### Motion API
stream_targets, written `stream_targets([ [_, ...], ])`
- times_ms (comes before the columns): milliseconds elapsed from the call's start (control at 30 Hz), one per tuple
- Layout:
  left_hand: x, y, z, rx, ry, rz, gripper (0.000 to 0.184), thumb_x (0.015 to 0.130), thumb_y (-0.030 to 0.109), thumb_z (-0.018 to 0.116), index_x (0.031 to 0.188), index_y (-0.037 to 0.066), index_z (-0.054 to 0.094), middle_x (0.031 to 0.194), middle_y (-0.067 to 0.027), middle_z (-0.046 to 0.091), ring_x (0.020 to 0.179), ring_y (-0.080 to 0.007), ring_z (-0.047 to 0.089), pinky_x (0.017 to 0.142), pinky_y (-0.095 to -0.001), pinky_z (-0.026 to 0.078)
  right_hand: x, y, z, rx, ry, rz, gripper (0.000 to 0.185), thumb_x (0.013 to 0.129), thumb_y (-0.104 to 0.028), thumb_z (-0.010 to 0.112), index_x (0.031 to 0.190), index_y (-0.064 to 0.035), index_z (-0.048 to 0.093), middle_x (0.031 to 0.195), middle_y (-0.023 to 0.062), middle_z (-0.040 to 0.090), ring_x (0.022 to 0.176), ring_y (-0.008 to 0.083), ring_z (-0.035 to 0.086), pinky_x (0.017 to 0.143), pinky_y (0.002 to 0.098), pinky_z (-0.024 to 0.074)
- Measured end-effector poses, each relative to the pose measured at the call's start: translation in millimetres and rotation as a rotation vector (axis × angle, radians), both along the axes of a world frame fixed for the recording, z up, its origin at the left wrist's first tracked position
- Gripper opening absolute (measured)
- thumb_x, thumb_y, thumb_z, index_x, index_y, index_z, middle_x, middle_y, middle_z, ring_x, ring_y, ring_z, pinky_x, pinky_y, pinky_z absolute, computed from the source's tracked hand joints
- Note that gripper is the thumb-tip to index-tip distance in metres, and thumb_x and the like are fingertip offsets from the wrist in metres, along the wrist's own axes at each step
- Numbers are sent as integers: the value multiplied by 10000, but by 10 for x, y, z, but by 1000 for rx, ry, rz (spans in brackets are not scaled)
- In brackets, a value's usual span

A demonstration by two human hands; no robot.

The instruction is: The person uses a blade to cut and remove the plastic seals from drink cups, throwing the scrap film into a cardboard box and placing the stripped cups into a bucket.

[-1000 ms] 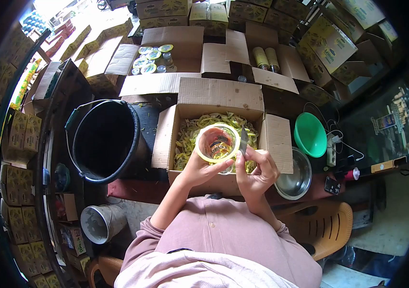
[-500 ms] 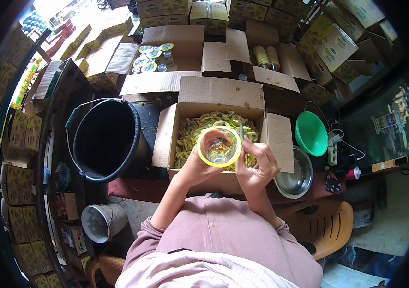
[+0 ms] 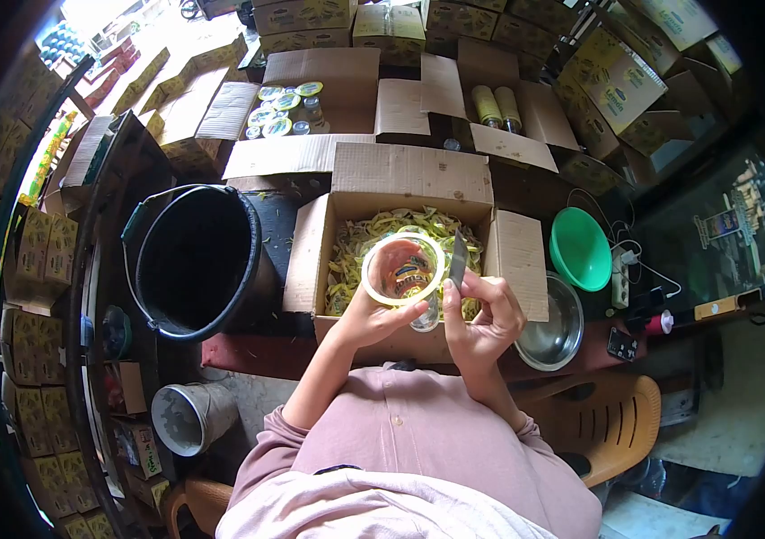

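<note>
My left hand is closed around a clear plastic cup with a pale yellow rim and a printed label. The cup's mouth faces me, and its base shows at the lower right. Just right of the rim, my right hand pinches a flat grey blade that points up. I cannot tell whether the blade touches the cup. Both hands are over the near side of an open cardboard box, which holds many thin yellow-green strips.
A black bucket stands left of the box. To the right are a green bowl, a metal bowl and a phone. Behind, one carton holds several lidded cups, another two cans.
The cup has tilted and shifted slightly left, so its base now shows below the rim. The blade has turned to show its flat side and has moved slightly away from the rim.
</note>
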State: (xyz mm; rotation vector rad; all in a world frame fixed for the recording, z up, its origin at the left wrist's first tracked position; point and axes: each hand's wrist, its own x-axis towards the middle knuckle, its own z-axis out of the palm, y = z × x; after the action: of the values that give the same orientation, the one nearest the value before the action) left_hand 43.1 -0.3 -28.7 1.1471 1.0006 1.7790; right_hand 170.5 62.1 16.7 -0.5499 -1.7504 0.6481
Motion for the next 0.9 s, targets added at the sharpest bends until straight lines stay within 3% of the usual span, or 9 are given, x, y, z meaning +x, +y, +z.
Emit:
stream_targets([
  [233,30,8,44,-6,-55,35,724,689,78,725,1252,31,273,1207,-91,354,1150,-188,379,950,-311,364,-17,-42,17,72,4,2,204,649,60,675,837,0,625,688,77,599,599,145,603,548,240,485],
  [433,36,15,19,-9,196,173,722,682,74,731,1238,9,275,1163,-111,396,1108,-189,426,932,-307,374,-22,-30,2,96,-19,-31,208,650,62,673,843,-3,627,700,76,603,608,150,608,546,248,489],
  [900,13,-9,30,-7,426,277,717,650,98,753,1216,5,324,1136,-125,421,1054,-233,479,914,-338,390,-26,19,-26,202,-110,-138,271,637,27,688,891,-59,647,707,55,596,606,156,603,543,256,491],
])
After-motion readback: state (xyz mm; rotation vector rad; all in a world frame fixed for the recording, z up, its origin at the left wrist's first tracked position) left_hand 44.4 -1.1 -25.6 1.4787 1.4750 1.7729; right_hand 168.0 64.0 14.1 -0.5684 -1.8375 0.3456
